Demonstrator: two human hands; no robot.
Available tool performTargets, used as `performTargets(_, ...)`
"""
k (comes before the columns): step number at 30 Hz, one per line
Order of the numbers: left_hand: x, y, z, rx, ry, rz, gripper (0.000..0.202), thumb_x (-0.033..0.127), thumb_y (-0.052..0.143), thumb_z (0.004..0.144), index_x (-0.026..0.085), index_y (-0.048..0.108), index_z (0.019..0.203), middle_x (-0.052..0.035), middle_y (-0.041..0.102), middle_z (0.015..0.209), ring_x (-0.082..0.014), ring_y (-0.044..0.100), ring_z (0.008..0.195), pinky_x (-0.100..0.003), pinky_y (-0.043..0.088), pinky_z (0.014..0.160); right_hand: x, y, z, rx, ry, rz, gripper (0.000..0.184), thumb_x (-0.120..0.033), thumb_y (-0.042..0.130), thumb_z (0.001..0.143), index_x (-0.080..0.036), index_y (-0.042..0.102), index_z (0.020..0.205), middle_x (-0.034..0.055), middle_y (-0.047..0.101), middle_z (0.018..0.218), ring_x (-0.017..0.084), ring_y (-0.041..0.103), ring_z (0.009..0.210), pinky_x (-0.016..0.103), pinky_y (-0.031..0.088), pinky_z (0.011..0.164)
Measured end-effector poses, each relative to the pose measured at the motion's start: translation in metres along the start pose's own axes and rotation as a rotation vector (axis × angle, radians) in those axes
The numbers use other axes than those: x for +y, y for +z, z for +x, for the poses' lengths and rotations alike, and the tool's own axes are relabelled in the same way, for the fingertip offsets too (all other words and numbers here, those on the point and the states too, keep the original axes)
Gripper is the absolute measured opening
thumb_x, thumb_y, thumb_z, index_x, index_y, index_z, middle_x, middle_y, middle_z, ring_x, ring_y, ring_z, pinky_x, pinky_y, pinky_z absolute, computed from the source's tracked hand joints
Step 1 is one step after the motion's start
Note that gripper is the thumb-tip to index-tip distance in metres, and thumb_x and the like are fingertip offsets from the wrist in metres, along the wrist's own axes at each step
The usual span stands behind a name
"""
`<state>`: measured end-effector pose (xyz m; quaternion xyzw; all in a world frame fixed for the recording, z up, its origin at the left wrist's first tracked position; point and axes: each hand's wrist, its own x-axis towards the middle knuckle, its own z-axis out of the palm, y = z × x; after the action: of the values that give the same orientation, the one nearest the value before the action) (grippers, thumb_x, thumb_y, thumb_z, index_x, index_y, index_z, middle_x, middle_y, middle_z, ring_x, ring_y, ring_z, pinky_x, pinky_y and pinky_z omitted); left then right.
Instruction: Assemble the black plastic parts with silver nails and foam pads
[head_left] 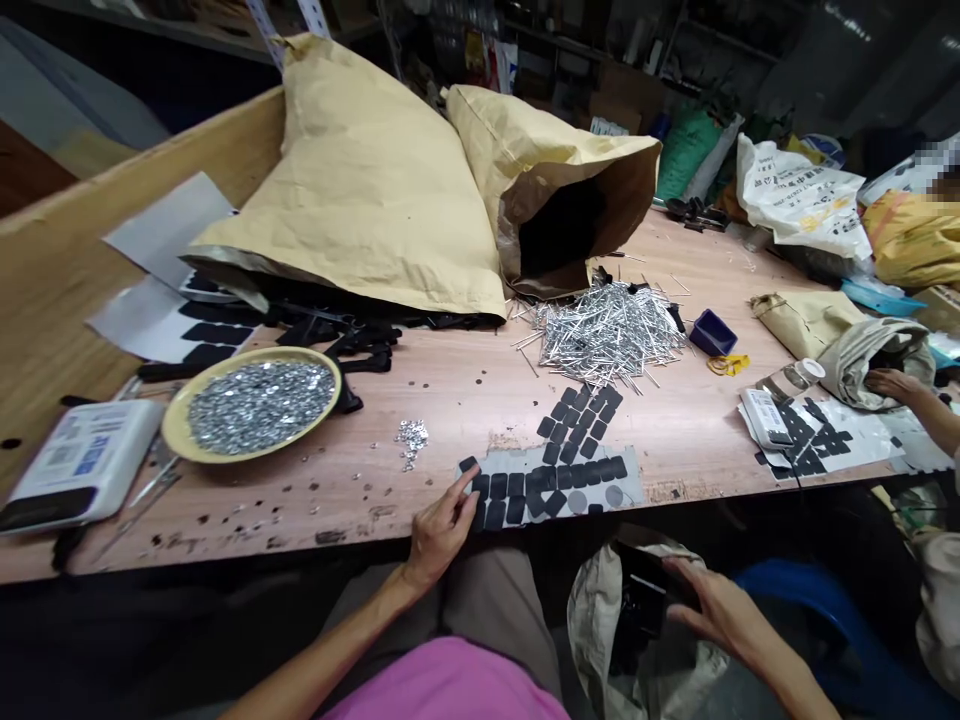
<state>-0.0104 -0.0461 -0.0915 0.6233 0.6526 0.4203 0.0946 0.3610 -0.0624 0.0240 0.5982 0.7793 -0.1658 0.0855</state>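
Observation:
My left hand (441,528) rests at the table's near edge, fingers curled, with the index finger touching the left end of a grey sheet of black pads (551,483). It grips nothing that I can see. More loose black pads (581,410) lie just beyond the sheet. My right hand (712,605) hangs below the table edge, fingers spread flat over the mouth of a pale cloth bag (600,610) holding dark pieces. A pile of metal pins (604,330) lies further back.
A yellow dish of small metal pieces (255,405) sits at left beside a white scale (79,465). Two big brown paper sacks (390,180) fill the back. Another person's hand (892,385) rests at the right by more pad sheets (817,440). A blue stool (817,600) stands below.

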Motion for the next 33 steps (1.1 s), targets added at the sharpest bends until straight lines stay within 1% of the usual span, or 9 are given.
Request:
performTargets(4, 0.003, 0.002, 0.002, 0.012, -0.008, -0.051, 0.033, 0.032, 0.042, 0.089, 0.017, 0.064, 0.109, 0.0008, 0.065, 0.058, -0.0085, 0.056, 0.043, -0.017, 0.047, 0.055, 0.012, 0.015, 0.009, 0.104, -0.072, 0.067, 0.036, -0.042, 0.052, 0.081, -0.028, 0.062, 0.112, 0.0057, 0.070, 0.106, 0.024, 0.067, 0.094, 0.032, 0.055, 0.077)
performTargets(8, 0.006, 0.003, 0.004, -0.012, -0.063, -0.116, 0.034, 0.031, 0.040, 0.089, 0.020, 0.063, 0.112, 0.0009, 0.064, 0.058, -0.0094, 0.057, 0.047, -0.017, 0.050, 0.058, -0.013, -0.002, 0.069, 0.286, -0.208, 0.197, 0.033, -0.045, 0.039, 0.089, -0.030, 0.062, 0.109, 0.0055, 0.070, 0.103, 0.022, 0.067, 0.091, 0.031, 0.056, 0.075)
performTargets(13, 0.020, -0.004, 0.027, 0.004, -0.160, -0.260, 0.031, 0.027, 0.044, 0.087, 0.024, 0.062, 0.112, -0.0033, 0.067, 0.078, -0.0128, 0.063, 0.064, -0.021, 0.053, 0.062, -0.102, -0.027, 0.178, 0.313, -0.536, 0.256, 0.030, -0.032, 0.035, 0.093, -0.024, 0.063, 0.097, 0.0069, 0.068, 0.088, 0.019, 0.067, 0.080, 0.028, 0.054, 0.069)
performTargets(17, 0.018, -0.008, 0.081, 0.187, -0.189, -0.317, 0.032, 0.025, 0.044, 0.087, 0.023, 0.060, 0.114, -0.0058, 0.062, 0.086, -0.0145, 0.061, 0.073, -0.024, 0.054, 0.065, -0.188, -0.028, 0.276, 0.385, -0.739, 0.150, 0.032, -0.016, 0.033, 0.091, -0.020, 0.061, 0.106, 0.0097, 0.067, 0.098, 0.019, 0.064, 0.089, 0.030, 0.052, 0.077)
performTargets(21, -0.014, 0.003, 0.141, 0.313, -0.228, -0.272, 0.035, 0.018, 0.043, 0.084, 0.022, 0.057, 0.116, -0.0075, 0.059, 0.096, -0.0161, 0.060, 0.081, -0.027, 0.054, 0.066, -0.264, -0.037, 0.366, 0.402, -0.732, -0.079, 0.039, -0.007, 0.032, 0.087, -0.015, 0.058, 0.116, 0.0130, 0.063, 0.114, 0.020, 0.059, 0.103, 0.033, 0.047, 0.088)
performTargets(24, -0.040, 0.015, 0.166, 0.381, -0.259, -0.214, 0.037, 0.013, 0.043, 0.082, 0.021, 0.057, 0.116, -0.0083, 0.060, 0.096, -0.0191, 0.060, 0.092, -0.031, 0.054, 0.072, -0.304, -0.060, 0.421, 0.399, -0.678, -0.197, 0.046, -0.001, 0.029, 0.085, -0.009, 0.052, 0.124, 0.0159, 0.055, 0.127, 0.021, 0.052, 0.115, 0.033, 0.042, 0.095)
performTargets(27, -0.053, 0.025, 0.173, 0.439, -0.269, -0.181, 0.037, 0.012, 0.041, 0.085, 0.021, 0.056, 0.117, -0.0083, 0.061, 0.097, -0.0190, 0.059, 0.094, -0.032, 0.053, 0.077, -0.323, -0.087, 0.458, 0.471, -0.620, -0.277, 0.052, 0.003, 0.024, 0.083, -0.005, 0.044, 0.130, 0.0196, 0.047, 0.134, 0.022, 0.047, 0.120, 0.033, 0.041, 0.095)
performTargets(29, -0.055, 0.029, 0.170, 0.462, -0.248, -0.147, 0.037, 0.012, 0.040, 0.086, 0.022, 0.056, 0.118, -0.0081, 0.062, 0.097, -0.0190, 0.059, 0.092, -0.033, 0.053, 0.078, -0.332, -0.096, 0.468, 0.493, -0.658, -0.334, 0.048, 0.000, 0.023, 0.086, -0.008, 0.048, 0.127, 0.0193, 0.051, 0.129, 0.022, 0.052, 0.114, 0.032, 0.045, 0.089)
performTargets(33, -0.053, 0.033, 0.165, 0.458, -0.220, -0.069, 0.038, 0.011, 0.040, 0.086, 0.023, 0.056, 0.119, -0.0089, 0.063, 0.096, -0.0198, 0.059, 0.089, -0.033, 0.052, 0.075, -0.362, -0.082, 0.462, 0.299, -0.844, -0.380, 0.035, -0.016, 0.029, 0.093, -0.019, 0.054, 0.117, 0.0101, 0.066, 0.101, 0.019, 0.062, 0.088, 0.026, 0.047, 0.071)
